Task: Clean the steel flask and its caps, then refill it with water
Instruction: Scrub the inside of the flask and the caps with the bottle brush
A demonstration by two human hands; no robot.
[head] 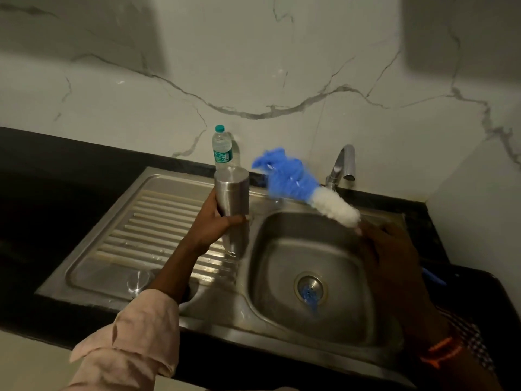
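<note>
Place: a home kitchen, dimly lit.
Sink: a stainless steel sink (310, 266) with a ribbed draining board (158, 224), set into a black stone counter (56, 176).
Tap: a chrome tap (341, 167) stands at the back edge of the basin.
Wall: white marble-look wall panels (253, 66) with grey veins rise behind the counter.
Household items: a plastic water bottle (222, 148) with a teal cap stands at the wall.

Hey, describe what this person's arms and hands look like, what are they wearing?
Both hands are bare, no gloves. The left arm wears a pale pink sleeve, rolled up into a thick cuff below the elbow. The right wrist carries an orange band, with a checked sleeve just behind it.
</note>
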